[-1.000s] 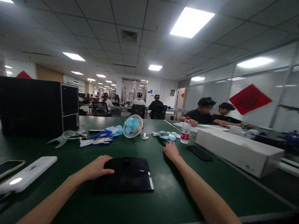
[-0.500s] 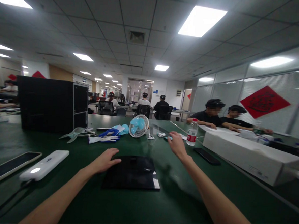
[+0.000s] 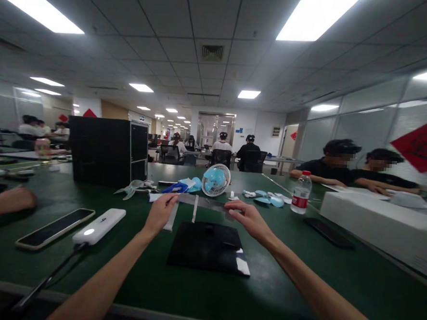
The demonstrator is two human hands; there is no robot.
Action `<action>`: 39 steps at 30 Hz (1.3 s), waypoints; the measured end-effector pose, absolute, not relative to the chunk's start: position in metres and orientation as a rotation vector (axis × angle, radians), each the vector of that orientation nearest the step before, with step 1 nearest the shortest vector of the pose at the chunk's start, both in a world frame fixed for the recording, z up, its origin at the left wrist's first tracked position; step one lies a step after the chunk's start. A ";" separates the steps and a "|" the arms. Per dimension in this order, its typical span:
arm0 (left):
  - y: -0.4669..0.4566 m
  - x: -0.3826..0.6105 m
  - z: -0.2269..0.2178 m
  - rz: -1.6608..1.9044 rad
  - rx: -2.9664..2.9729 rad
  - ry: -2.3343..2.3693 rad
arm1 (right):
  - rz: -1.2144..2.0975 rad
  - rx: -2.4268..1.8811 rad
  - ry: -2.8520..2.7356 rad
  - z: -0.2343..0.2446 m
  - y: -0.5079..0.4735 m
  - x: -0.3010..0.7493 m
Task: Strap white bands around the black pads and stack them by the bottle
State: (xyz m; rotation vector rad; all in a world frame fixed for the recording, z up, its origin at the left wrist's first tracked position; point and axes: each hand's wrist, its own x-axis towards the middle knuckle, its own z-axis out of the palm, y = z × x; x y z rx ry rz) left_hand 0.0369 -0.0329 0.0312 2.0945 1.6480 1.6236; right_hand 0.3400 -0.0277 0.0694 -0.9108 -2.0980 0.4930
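My left hand [image 3: 161, 214] is closed in a pinch on one end of a clear plastic sheet [image 3: 209, 202]. At its other end my right hand [image 3: 249, 219] pinches the same sheet. Stretched between the hands, the see-through sheet has pale strips hanging at its left and middle; its exact outline is hard to make out. Nearer to me, a glossy black flat panel [image 3: 204, 250] lies on the green table [image 3: 133, 283], with a white patch at its right corner. Just beyond the sheet stands a small white fan [image 3: 216, 180] with blue blades.
On the left are a phone [image 3: 55, 228], a white power bank [image 3: 101, 225] with a cable, and a black computer case [image 3: 100, 150]. Another person's hand [image 3: 13, 201] rests farther left. To the right stand a water bottle [image 3: 301, 193], a black phone [image 3: 328, 232] and a white box [image 3: 379, 233].
My right hand has come back from the far side, and both hands now hold the plastic sheet above the panel's far edge. The view has turned left, bringing another person's hand into sight.
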 end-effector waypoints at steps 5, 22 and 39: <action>-0.040 0.040 0.038 1.550 2.080 1.675 | 0.630 -0.936 -2.032 0.069 -0.030 0.341; -0.050 0.047 0.023 0.454 1.670 1.187 | 1.275 -1.309 -2.106 0.037 -0.034 0.373; -0.044 0.048 0.017 0.295 2.111 1.329 | 1.004 -1.454 -2.249 0.039 -0.046 0.363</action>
